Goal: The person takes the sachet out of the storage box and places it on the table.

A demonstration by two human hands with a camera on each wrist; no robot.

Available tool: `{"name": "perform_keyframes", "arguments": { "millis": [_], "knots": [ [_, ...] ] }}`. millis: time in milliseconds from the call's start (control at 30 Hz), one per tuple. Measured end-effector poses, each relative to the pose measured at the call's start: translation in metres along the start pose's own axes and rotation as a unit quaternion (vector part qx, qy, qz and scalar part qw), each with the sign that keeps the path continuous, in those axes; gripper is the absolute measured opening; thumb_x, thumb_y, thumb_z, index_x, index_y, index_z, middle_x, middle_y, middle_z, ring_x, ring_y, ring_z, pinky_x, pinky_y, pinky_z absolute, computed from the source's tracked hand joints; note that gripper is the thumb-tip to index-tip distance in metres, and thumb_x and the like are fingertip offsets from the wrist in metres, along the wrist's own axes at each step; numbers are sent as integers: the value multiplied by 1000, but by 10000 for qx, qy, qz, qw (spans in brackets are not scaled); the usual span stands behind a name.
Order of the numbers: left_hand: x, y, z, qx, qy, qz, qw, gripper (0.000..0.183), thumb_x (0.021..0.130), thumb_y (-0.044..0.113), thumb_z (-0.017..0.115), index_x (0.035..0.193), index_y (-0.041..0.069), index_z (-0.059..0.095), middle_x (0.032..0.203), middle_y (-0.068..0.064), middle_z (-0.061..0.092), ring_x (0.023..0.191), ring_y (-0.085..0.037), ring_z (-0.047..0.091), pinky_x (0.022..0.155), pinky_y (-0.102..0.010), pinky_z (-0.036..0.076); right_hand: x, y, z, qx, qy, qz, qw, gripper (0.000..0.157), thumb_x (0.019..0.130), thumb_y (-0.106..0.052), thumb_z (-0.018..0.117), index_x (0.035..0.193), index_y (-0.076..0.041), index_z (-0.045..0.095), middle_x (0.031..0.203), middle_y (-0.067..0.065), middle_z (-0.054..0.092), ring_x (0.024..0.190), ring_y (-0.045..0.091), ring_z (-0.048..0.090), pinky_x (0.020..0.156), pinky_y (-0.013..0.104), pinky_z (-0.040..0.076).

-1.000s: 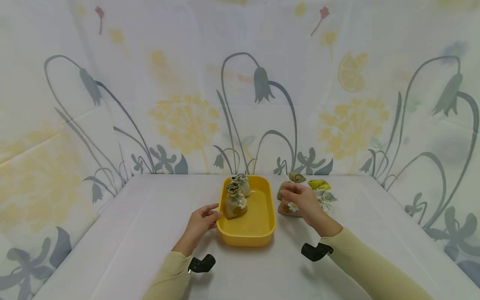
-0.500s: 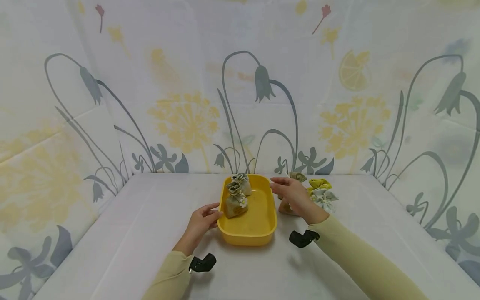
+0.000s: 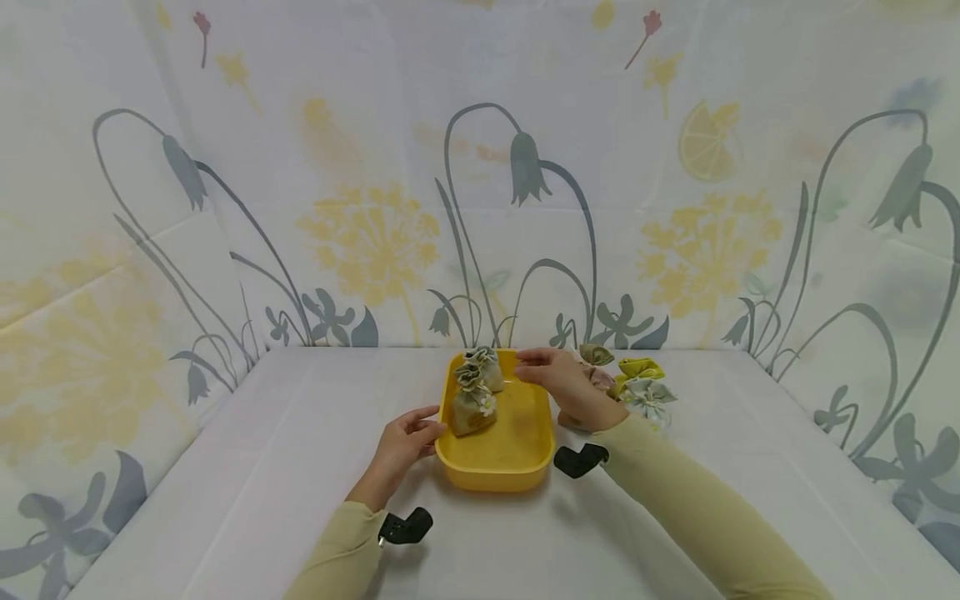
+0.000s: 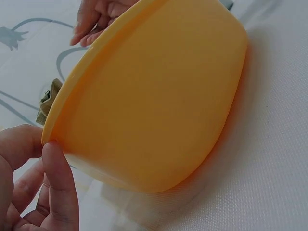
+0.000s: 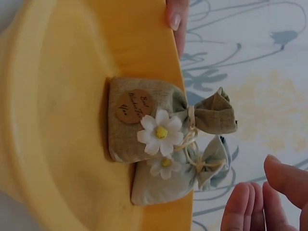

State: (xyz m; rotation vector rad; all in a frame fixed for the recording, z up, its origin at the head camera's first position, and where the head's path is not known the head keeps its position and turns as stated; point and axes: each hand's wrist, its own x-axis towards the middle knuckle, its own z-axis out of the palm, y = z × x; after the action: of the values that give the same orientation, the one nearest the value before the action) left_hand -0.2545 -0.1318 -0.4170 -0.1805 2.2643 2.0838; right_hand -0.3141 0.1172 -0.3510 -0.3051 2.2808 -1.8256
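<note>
My left hand [image 3: 405, 439] pinches the left rim of a yellow plastic tub [image 3: 513, 442]; in the left wrist view, thumb and forefinger meet at its rim. Two small drawstring sachets stand inside along the left wall: an olive-brown sachet [image 5: 132, 103] with a white flower and round label, and a pale grey-green sachet [image 5: 154, 187] behind it. Over the tub's far right corner is my right hand [image 3: 566, 383], fingers loosely extended. Its thumb is apart from the fingers in the right wrist view, with nothing between them.
Right of the tub stand several more sachets: an olive sachet [image 3: 597, 354], a yellow sachet [image 3: 640, 367], a pale grey-green sachet [image 3: 648, 396] and a pinkish sachet [image 3: 573, 421] partly hidden by my right hand. A patterned cloth backdrop [image 3: 337, 167] rises behind the white table [image 3: 300, 467].
My right hand has moved left from the sachets on the table to above the tub's right side. The left hand, tub and sachets inside stay in place.
</note>
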Motion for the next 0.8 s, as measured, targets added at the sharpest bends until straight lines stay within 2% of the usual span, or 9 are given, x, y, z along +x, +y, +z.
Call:
{"name": "perform_keyframes", "arguments": {
  "millis": [100, 200, 333, 533, 700, 800],
  "knots": [
    [0, 0, 0, 25, -8, -34, 10000, 42, 88, 15, 65, 127, 3, 55, 104, -11, 61, 83, -21, 59, 69, -26, 53, 3, -3, 7, -92, -171, -72, 9998, 41, 90, -11, 61, 128, 3, 51, 126, 17, 52, 111, 27, 51, 100, 42, 37],
    [0, 1, 1, 34, -38, -38, 10000, 42, 88, 15, 64, 127, 3, 55, 105, -12, 61, 84, -22, 59, 69, -26, 53, 8, -4, 14, 42, -442, -150, 9989, 42, 89, -4, 60, 128, 6, 49, 130, 22, 48, 115, 30, 49, 99, 41, 38],
    [0, 0, 2, 61, -93, -4, 9999, 42, 89, 14, 64, 128, 2, 54, 105, -12, 61, 85, -23, 60, 70, -27, 53, 15, -1, 23, 224, -699, -312, 9968, 44, 87, 3, 59, 128, 11, 46, 125, 26, 50, 112, 32, 51, 96, 42, 41],
    [2, -1, 1, 59, -102, 52, 9999, 41, 89, 14, 63, 127, 2, 55, 103, -11, 62, 83, -22, 61, 70, -27, 53, 25, 3, 40, 106, -670, -273, 9973, 46, 85, 3, 62, 128, 12, 47, 114, 22, 56, 103, 27, 56, 94, 46, 42],
    [4, -2, -1, 27, -79, 13, 10000, 41, 88, 14, 64, 126, 3, 55, 102, -11, 62, 83, -21, 61, 70, -27, 53, 33, 0, 50, -411, -570, -30, 9975, 51, 86, -3, 64, 132, 9, 45, 123, 22, 53, 112, 31, 51, 92, 40, 44],
    [3, -2, -1, 10, -56, -25, 10000, 41, 88, 14, 65, 126, 3, 56, 103, -12, 61, 84, -22, 61, 70, -27, 53, 37, -1, 53, -608, -520, 155, 9967, 52, 87, -7, 64, 133, 6, 45, 129, 22, 49, 113, 32, 51, 92, 40, 45]
  ]
}}
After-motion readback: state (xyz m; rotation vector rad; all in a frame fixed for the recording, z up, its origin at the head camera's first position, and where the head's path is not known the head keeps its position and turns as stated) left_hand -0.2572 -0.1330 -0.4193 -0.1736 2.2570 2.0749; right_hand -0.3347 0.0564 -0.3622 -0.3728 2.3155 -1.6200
